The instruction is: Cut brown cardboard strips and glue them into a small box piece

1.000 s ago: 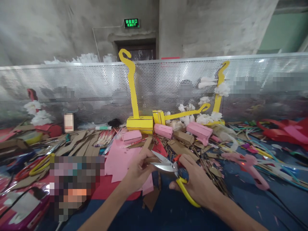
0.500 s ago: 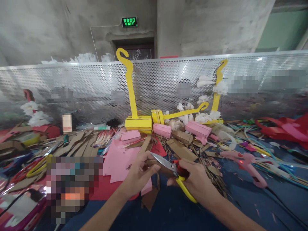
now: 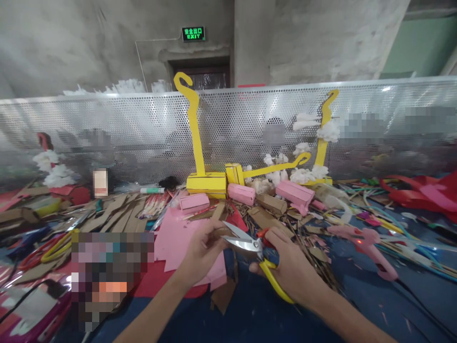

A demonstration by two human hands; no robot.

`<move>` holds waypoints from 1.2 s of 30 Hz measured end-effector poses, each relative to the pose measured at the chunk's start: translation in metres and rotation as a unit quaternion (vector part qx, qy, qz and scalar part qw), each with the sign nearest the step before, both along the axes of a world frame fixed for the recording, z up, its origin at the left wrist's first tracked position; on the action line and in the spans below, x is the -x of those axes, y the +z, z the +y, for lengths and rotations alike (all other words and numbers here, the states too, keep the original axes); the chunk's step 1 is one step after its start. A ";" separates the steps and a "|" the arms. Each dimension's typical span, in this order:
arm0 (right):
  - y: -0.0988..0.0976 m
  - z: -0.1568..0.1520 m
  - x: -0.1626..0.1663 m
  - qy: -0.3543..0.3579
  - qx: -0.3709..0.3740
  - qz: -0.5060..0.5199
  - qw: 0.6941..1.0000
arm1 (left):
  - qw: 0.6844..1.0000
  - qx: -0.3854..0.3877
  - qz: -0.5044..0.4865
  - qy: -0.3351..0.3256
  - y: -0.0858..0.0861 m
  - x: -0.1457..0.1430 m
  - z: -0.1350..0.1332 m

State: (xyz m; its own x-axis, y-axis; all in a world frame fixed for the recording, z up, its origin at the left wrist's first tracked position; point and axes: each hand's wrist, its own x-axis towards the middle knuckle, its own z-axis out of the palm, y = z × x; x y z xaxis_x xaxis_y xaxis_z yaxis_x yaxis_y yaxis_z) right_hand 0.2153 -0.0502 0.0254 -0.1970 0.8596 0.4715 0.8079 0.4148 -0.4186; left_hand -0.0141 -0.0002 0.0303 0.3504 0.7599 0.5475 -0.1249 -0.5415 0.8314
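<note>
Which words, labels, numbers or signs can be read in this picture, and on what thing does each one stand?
"安全出口": upper line of the green-lit exit sign.
"EXIT": lower line of the same sign.
White-and-green tube: any print is too small to read.

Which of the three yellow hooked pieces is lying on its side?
The middle one: its hooked strip reaches low toward the right, nearly level, while the left one and right one stand upright.
</note>
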 end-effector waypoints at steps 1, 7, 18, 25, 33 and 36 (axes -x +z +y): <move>-0.001 0.000 0.001 -0.002 -0.002 0.000 1.000 | 1.000 0.000 0.005 -0.003 0.000 0.000 -0.001; 0.001 0.001 0.002 -0.003 -0.017 -0.002 1.000 | 1.000 0.012 0.006 -0.013 0.000 -0.003 -0.004; -0.002 0.002 0.000 0.015 -0.042 0.016 0.999 | 0.994 0.084 -0.040 -0.050 -0.001 -0.007 -0.007; -0.002 0.002 0.000 0.018 -0.032 0.034 0.999 | 0.991 0.109 -0.046 -0.062 -0.001 -0.006 -0.007; -0.001 0.003 -0.002 0.015 -0.040 0.031 0.999 | 0.991 0.103 -0.040 -0.078 -0.003 -0.004 -0.007; -0.001 0.002 -0.001 0.016 -0.032 0.038 0.999 | 0.991 0.101 -0.037 -0.078 -0.004 -0.003 -0.005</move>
